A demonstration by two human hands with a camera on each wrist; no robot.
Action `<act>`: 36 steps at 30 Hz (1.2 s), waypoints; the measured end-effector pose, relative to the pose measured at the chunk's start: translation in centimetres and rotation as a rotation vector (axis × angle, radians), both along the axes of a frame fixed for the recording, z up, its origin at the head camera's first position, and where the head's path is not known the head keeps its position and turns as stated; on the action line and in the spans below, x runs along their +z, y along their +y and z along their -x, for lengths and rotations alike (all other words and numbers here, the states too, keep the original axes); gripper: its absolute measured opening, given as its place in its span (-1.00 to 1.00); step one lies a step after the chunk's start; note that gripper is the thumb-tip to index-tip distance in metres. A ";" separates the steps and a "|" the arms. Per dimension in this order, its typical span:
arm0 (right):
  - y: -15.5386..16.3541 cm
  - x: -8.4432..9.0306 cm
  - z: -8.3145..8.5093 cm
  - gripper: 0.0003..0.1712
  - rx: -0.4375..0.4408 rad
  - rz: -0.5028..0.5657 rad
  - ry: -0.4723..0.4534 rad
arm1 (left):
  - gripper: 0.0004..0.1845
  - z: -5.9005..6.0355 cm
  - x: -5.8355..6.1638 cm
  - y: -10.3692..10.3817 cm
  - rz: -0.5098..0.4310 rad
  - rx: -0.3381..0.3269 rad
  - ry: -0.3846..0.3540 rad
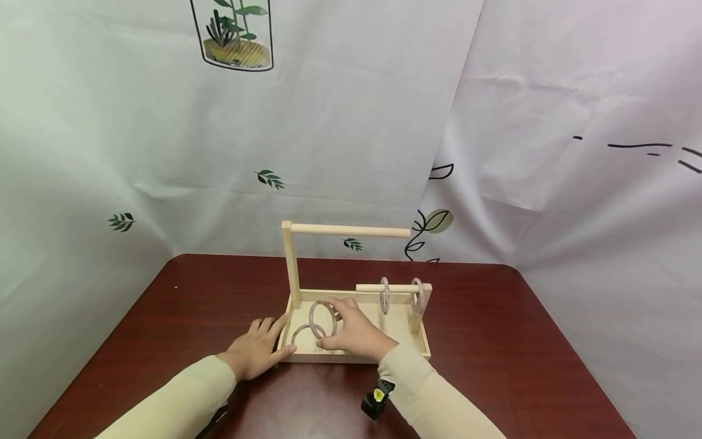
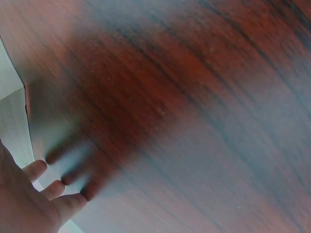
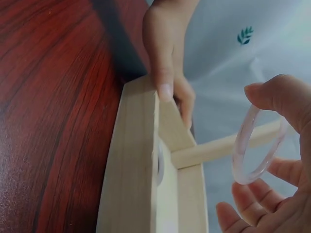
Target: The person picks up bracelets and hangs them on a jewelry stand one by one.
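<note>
With the left hand (image 1: 256, 355) resting flat-fingered against the wooden tray's (image 1: 421, 352) left edge, the right hand (image 1: 355, 334) should keep its light fingertip pinch on the translucent ring (image 1: 322, 318), lifting it upright

Bright, even light; left wrist view blurred, head view edges warped.

cream long sleeves (image 1: 181, 396); black wrist strap (image 1: 377, 397) with yellow dot.
</note>
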State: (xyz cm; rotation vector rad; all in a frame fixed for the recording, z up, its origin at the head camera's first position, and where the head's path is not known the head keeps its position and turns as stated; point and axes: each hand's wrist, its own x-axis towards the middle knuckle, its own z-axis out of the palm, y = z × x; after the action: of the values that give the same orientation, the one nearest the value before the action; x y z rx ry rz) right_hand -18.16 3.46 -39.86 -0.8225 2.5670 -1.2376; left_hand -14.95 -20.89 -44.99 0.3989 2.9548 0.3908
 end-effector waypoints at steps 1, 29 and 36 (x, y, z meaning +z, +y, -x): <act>0.1 0.2 -0.1 -0.12 0.005 0.006 0.001 | -0.17 0.0 0.0 0.0 -0.006 0.002 -0.001; 3.1 5.3 -0.3 -0.15 -0.045 0.161 0.033 | -0.18 -0.1 0.2 0.1 -0.028 -0.001 0.002; 4.1 6.2 0.4 -0.13 -0.095 0.218 0.012 | -0.17 -0.1 0.2 0.1 -0.025 0.000 -0.003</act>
State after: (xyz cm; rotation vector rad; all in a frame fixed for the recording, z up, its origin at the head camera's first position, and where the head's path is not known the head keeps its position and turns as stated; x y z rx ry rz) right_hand -18.56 7.52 -33.71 -0.7566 2.5379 -1.5675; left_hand -14.88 -20.83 -44.81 0.4005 2.9502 0.4291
